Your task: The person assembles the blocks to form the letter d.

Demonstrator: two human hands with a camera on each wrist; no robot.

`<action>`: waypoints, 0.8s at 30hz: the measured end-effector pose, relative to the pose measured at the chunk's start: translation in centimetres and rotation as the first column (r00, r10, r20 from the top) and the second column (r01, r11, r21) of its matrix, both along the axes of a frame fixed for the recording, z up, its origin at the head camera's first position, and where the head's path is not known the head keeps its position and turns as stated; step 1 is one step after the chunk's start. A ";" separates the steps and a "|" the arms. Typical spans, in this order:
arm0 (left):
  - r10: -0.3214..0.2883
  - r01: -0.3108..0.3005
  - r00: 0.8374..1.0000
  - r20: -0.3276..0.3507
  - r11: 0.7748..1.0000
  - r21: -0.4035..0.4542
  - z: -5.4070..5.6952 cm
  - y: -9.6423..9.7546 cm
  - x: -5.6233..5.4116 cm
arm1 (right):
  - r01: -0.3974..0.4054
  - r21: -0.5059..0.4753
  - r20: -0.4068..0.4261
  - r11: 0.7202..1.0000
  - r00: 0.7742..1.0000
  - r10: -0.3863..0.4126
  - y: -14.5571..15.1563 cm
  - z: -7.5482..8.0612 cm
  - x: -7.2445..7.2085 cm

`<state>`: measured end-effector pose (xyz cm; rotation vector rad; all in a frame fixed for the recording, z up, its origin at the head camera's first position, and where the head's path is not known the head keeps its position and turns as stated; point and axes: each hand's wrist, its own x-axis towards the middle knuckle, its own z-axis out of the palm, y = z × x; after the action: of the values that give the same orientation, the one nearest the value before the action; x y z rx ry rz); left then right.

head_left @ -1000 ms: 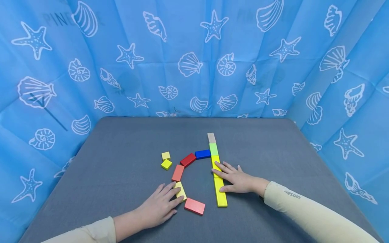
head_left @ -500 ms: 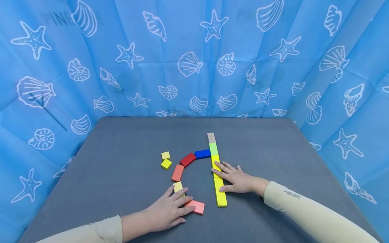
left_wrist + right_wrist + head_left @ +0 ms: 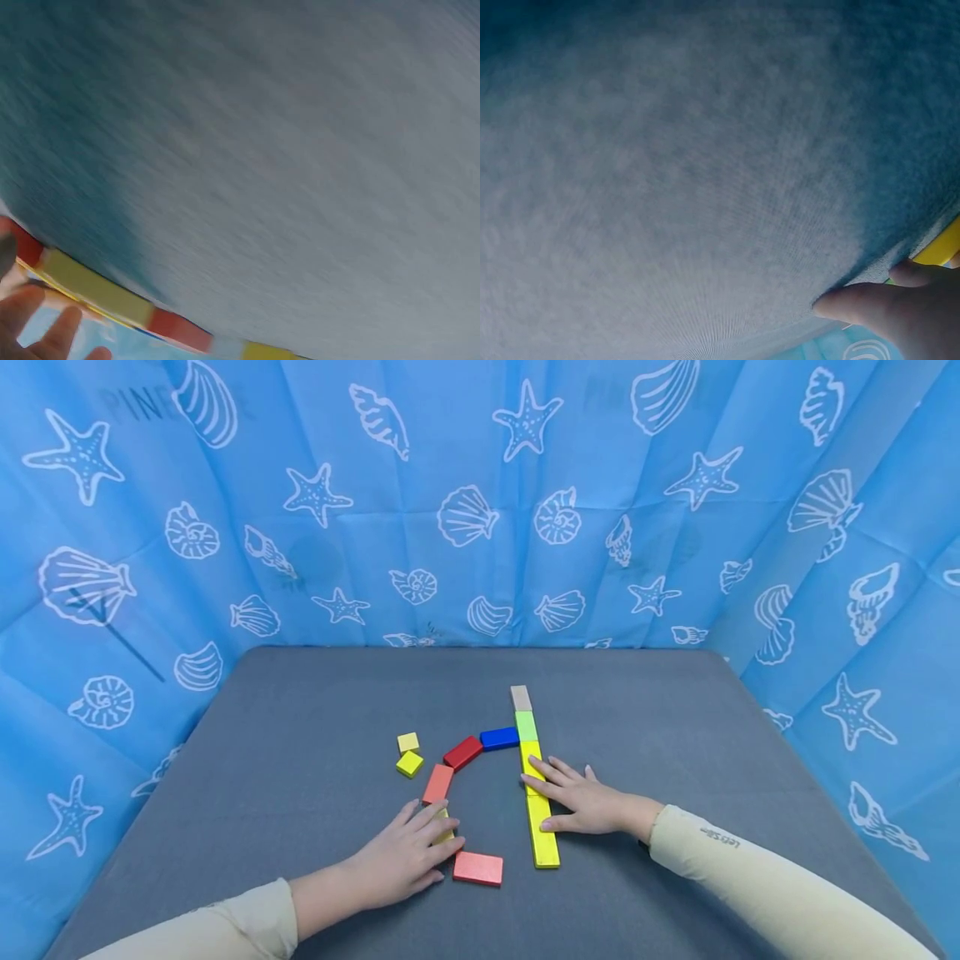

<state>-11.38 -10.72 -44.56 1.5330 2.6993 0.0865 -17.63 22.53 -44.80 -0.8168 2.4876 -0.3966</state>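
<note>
Near the middle of the table, my left hand [image 3: 393,865] lies over a pale yellow block [image 3: 444,828], its spread fingers touching the block and covering most of it. Just below that sits a pink block [image 3: 477,867]. My right hand [image 3: 588,802] rests flat with fingers on two long yellow blocks [image 3: 543,839] set end to end. Above them, a green block [image 3: 527,726] and a whitish block [image 3: 521,697] continue the straight column. An arc of blue block [image 3: 499,738], red block [image 3: 463,752] and coral block [image 3: 438,784] curves from the column towards my left hand.
Two small yellow cubes, one pale [image 3: 408,742] and one bright [image 3: 409,764], sit left of the arc. The table [image 3: 645,693] has a grey cloth top. A blue curtain [image 3: 450,552] with shell and starfish prints surrounds its back and sides.
My left hand shifts right onto the pink block, then back over the pale yellow one. The pink block now lies straighter, less slanted. My right hand stays on the yellow blocks.
</note>
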 end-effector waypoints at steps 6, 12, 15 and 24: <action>-0.029 0.030 0.998 -0.048 0.999 0.029 -0.2 -0.5 -0.9 | -0.002 -0.003 0.003 1.000 1.000 0.002 -0.1 0.0 -0.1; -0.047 0.053 0.995 -0.085 0.997 0.064 -0.4 0.0 -1.1 | 0.001 -0.003 -0.001 1.000 1.000 -0.001 0.0 0.0 0.0; -0.048 0.056 0.994 -0.097 0.995 0.085 -0.5 0.3 -1.2 | 0.001 -0.001 0.001 1.000 1.000 -0.001 -0.1 0.0 0.0; -0.001 0.007 0.996 -0.084 0.998 0.062 -0.4 0.4 -1.0 | 0.001 -0.001 -0.006 1.000 1.000 -0.001 -0.1 0.1 0.1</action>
<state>-12.41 -10.35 -44.98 1.5937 2.7832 0.1100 -17.56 22.41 -44.71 -0.8189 2.4939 -0.3963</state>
